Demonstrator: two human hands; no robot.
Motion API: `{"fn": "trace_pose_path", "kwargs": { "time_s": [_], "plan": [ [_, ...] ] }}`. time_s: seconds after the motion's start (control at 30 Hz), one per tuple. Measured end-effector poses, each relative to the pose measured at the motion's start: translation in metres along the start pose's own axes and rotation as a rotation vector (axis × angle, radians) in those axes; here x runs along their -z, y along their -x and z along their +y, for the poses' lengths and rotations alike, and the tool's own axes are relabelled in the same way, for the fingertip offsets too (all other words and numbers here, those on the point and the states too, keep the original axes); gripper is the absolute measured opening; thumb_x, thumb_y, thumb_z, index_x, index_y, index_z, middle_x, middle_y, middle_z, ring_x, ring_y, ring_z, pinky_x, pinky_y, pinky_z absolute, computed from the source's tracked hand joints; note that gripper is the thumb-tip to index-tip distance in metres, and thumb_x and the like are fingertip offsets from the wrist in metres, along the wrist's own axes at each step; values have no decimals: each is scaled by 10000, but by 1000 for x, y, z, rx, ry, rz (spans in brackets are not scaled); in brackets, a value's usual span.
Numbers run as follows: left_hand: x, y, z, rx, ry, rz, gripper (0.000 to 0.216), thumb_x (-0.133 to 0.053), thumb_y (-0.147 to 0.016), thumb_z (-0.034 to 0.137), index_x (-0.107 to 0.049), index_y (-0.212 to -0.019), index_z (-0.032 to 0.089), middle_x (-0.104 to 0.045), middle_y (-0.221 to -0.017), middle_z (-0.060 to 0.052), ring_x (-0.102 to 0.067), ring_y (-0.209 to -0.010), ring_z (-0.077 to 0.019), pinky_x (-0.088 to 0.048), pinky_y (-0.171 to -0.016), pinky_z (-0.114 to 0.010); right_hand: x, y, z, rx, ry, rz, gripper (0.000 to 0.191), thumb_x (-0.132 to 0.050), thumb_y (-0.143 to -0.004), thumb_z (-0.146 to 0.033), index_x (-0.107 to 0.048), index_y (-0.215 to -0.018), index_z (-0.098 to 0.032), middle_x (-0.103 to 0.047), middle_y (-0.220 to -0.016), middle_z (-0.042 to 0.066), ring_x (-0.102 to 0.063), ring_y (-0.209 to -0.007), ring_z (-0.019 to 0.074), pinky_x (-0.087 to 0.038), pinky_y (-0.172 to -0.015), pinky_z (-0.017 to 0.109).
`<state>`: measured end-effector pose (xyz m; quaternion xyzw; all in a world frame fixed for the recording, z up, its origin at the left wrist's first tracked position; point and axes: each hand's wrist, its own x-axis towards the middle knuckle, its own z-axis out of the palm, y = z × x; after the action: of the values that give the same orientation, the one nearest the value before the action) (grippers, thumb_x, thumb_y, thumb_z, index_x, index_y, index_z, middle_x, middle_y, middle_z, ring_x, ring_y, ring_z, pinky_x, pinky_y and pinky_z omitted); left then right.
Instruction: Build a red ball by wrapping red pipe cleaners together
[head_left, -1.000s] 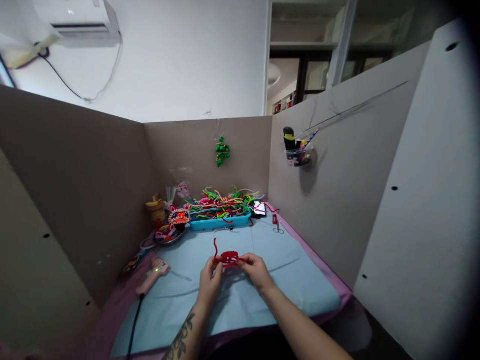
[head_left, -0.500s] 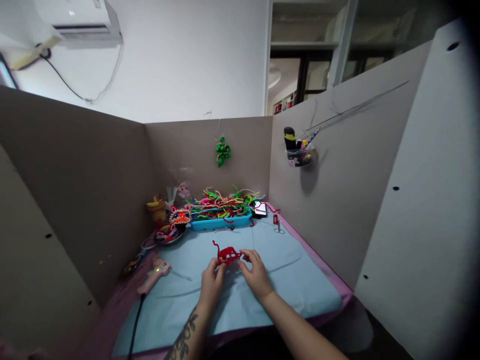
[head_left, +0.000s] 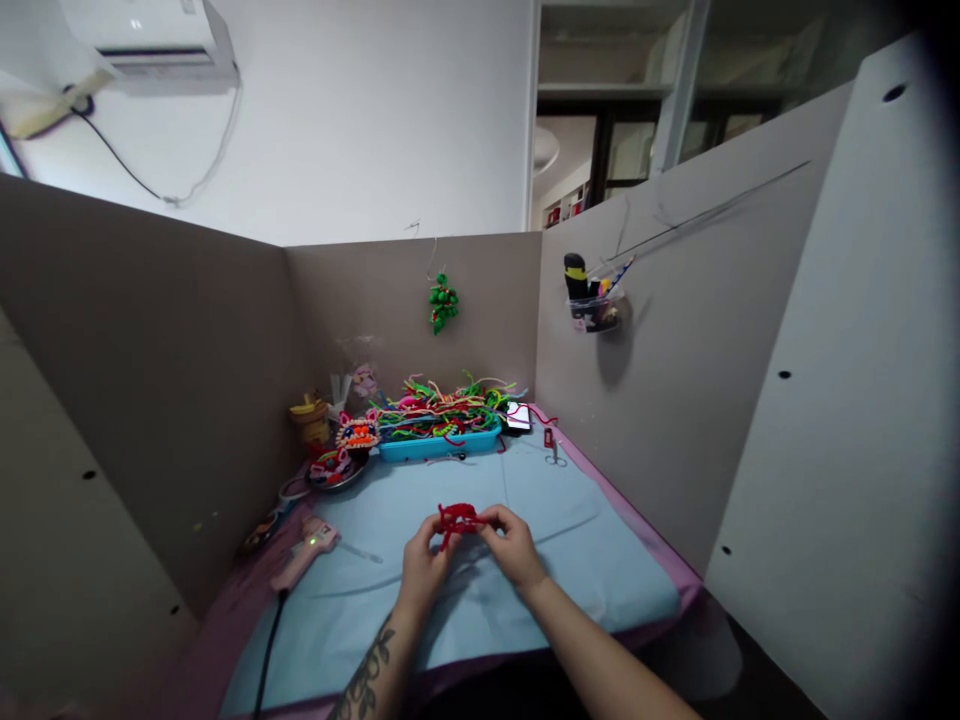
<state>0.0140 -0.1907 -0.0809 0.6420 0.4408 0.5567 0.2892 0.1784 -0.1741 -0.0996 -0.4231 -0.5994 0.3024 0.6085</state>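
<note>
The left hand point(head_left: 424, 562) and right hand point(head_left: 514, 550) pinch opposite ends of a red pipe-cleaner lattice point(head_left: 459, 518), which sits between both sets of fingertips above the pale blue cloth point(head_left: 525, 620). Left of the left fingers lies a pink glue gun point(head_left: 307, 556) (its green light is lit). Straight beyond the fingers stands a blue tray point(head_left: 442, 445) heaped with multicoloured pipe cleaners point(head_left: 450, 410); beyond the right fingers, off to their right, lie small scissors point(head_left: 556, 460).

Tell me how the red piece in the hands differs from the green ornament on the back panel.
The red piece is held between the left hand and right hand; the green ornament hangs by a thin strand. The red piece has thin strands with gaps; the green ornament has clustered rounded lumps. Both show some red.
</note>
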Motion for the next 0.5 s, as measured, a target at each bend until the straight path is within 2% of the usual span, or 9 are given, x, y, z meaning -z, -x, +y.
{"fn": "trace_pose_path", "kwargs": {
  "time_s": [0.13,0.27,0.5],
  "plan": [
    [0,1,-1,2,-22,-10,228,-619,-779,359,-694,-893,177,-741,-872,-73,-673,-834,-227,-520,-776,-339,0,-2,1,23,6,-28,141,-661,-745,-326,-703,-726,-194,-630,-732,30,-598,-746,194,-480,-739,314],
    [1,2,-1,-29,-78,-28,236,-572,-816,374,-706,-796,182,-743,-814,-62,-671,-787,-215,-512,-771,-325,-2,-2,7,10,-23,-71,132,-688,-736,-326,-729,-760,-202,-622,-771,32,-616,-771,193,-492,-766,324],
    [1,2,-12,-34,-122,17,279,-609,-785,430,-733,-854,190,-755,-868,-89,-684,-827,-241,-525,-789,-353,-4,-1,6,76,7,-95,93,-669,-765,-272,-737,-791,-214,-619,-782,29,-605,-789,185,-494,-771,321]
  ]
}}
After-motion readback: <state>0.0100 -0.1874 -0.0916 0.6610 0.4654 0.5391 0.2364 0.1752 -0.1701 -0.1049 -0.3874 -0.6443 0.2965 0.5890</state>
